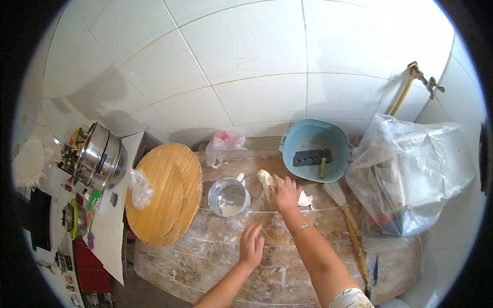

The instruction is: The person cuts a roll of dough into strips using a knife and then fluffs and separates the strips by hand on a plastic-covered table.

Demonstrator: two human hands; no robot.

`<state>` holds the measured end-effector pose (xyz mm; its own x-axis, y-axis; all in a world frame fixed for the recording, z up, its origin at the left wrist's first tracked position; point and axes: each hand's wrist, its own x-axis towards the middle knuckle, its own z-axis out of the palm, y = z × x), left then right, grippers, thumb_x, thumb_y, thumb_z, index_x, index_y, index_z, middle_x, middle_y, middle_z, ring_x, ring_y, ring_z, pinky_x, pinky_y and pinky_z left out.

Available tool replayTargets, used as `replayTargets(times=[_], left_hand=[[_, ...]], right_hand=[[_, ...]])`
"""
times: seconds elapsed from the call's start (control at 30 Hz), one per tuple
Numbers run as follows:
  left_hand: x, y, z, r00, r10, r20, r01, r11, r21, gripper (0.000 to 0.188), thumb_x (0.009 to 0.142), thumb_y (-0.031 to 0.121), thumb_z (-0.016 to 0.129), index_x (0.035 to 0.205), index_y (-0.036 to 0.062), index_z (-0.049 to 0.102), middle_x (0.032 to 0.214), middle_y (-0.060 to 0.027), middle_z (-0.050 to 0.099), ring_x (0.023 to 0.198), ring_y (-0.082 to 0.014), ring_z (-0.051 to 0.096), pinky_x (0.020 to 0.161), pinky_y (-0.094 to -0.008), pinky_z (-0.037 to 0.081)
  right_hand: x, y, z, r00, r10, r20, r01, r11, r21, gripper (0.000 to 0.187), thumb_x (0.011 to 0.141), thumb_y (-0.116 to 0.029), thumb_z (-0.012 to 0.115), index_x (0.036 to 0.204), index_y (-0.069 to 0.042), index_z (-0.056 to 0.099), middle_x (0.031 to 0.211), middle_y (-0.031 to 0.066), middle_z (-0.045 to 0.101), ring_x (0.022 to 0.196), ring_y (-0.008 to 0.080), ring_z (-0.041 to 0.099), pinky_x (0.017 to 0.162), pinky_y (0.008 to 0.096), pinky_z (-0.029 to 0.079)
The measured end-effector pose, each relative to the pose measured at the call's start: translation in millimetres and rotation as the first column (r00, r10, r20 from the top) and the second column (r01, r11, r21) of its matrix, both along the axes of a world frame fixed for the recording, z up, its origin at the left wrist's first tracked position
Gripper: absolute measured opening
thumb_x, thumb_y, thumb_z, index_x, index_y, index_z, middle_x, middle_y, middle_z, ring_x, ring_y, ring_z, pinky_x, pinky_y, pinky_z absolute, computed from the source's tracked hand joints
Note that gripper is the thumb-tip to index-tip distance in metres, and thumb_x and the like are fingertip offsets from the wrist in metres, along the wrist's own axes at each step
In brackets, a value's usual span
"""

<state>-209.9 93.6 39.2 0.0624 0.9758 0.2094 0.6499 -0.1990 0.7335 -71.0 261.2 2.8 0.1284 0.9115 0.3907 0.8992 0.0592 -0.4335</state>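
My right hand (286,193) reaches across the floury wooden board (205,267) and rests over a pale strip of dough, its fingers curled down on it. One end of the dough (265,179) shows to the left of the hand, and a smaller end (305,199) shows on the right. My left hand (251,247) hovers lower and nearer, apart from the dough. Its fingers are slightly bent, with nothing in them. Left of the dough stands a clear cup (243,195) with a handle and some whitish contents.
A round bamboo lid (154,226) lies at left with a crumpled plastic bag (140,189) on it. Behind are another bag (224,145) and a blue basin (303,138) holding a dark grater. A brush (336,195) and bagged box (431,179) lie right; steel pots (102,159) stand far left.
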Motion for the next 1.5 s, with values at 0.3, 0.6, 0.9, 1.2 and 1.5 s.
replayTargets(times=[0.3, 0.6, 0.9, 1.2, 1.5], left_hand=[[-59, -61, -35, 0.971, 0.239, 0.014, -0.234, 0.961, -0.149, 0.033, 0.092, 0.013, 0.049, 0.121, -0.0005, 0.054, 0.121, -0.0211, 0.053, 0.114, -0.0373, 0.048, 0.1, -0.0446, 0.036], [30, 51, 8, 0.984, -0.124, -0.128, 0.113, 0.989, -0.092, 0.039, 0.092, 0.023, 0.046, 0.123, 0.0008, 0.053, 0.128, -0.0203, 0.05, 0.121, -0.0383, 0.045, 0.102, -0.0458, 0.034], [51, 38, -45, 0.947, -0.091, -0.309, 0.075, 0.995, -0.063, 0.044, 0.085, 0.033, 0.049, 0.12, 0.0083, 0.058, 0.119, -0.0133, 0.055, 0.109, -0.0337, 0.05, 0.091, -0.0468, 0.034], [47, 113, -71, 0.956, -0.068, -0.286, 0.087, 0.995, 0.052, 0.041, 0.084, 0.029, 0.055, 0.119, 0.0082, 0.059, 0.124, -0.0149, 0.053, 0.114, -0.034, 0.049, 0.098, -0.0481, 0.034], [31, -50, -67, 0.999, 0.016, -0.041, -0.023, 0.987, -0.161, 0.057, 0.085, 0.021, 0.062, 0.134, 0.0031, 0.039, 0.116, -0.0216, 0.053, 0.103, -0.0378, 0.052, 0.087, -0.0457, 0.042]], right_hand=[[15, 27, -26, 0.965, 0.218, -0.143, -0.257, 0.883, -0.393, 0.038, 0.086, -0.042, 0.046, 0.106, -0.017, 0.068, 0.096, 0.0137, 0.069, 0.087, 0.0322, 0.065, 0.076, 0.0437, 0.051], [44, -126, 1, 0.82, 0.568, -0.071, -0.556, 0.76, -0.337, 0.033, 0.085, -0.039, 0.053, 0.104, -0.014, 0.066, 0.11, 0.0153, 0.061, 0.102, 0.0315, 0.058, 0.088, 0.0479, 0.042], [61, -122, -6, 0.978, 0.204, -0.043, -0.208, 0.936, -0.283, 0.033, 0.083, -0.025, 0.053, 0.111, -0.007, 0.06, 0.122, 0.0159, 0.053, 0.114, 0.0366, 0.046, 0.098, 0.0529, 0.029], [56, -65, -20, 0.96, 0.069, -0.271, -0.117, 0.979, -0.166, 0.021, 0.085, -0.016, 0.056, 0.101, -0.003, 0.061, 0.106, 0.0156, 0.062, 0.103, 0.0367, 0.055, 0.086, 0.0457, 0.043], [63, -111, 6, 0.948, -0.161, -0.275, -0.007, 0.852, -0.524, 0.036, 0.074, -0.03, 0.072, 0.095, -0.001, 0.069, 0.105, 0.0217, 0.062, 0.1, 0.0373, 0.057, 0.089, 0.0438, 0.046]])
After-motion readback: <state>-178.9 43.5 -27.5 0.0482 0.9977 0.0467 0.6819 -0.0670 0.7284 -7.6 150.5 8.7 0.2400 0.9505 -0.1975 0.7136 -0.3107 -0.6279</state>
